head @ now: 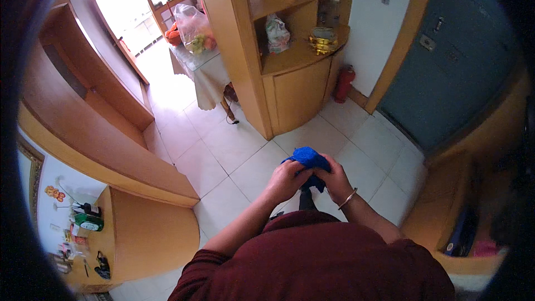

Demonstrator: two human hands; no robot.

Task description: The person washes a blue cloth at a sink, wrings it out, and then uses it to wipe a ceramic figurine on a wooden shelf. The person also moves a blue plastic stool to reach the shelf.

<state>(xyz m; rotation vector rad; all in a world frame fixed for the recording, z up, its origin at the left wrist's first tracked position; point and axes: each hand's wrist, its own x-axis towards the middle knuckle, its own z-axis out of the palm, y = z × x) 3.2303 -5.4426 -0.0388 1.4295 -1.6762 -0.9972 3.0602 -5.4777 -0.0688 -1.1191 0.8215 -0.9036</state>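
Note:
A bunched blue cloth (308, 158) is held in front of my body, above the tiled floor. My left hand (288, 179) grips it from the left, with the fingers curled into the fabric. On the other side my right hand (334, 177) holds it too, and the thumbs of both hands come close together at its near side. A loose flap of the cloth hangs below the hands. The wrist of my right arm carries a bangle (348, 199).
Ahead stands a wooden cabinet (299, 98) with shelves and a golden bowl (322, 41). A red fire extinguisher (345, 83) is beside the dark door (451, 58). Left are a cloth-covered table (209, 65) with bags and a wooden counter (154, 234) with bottles.

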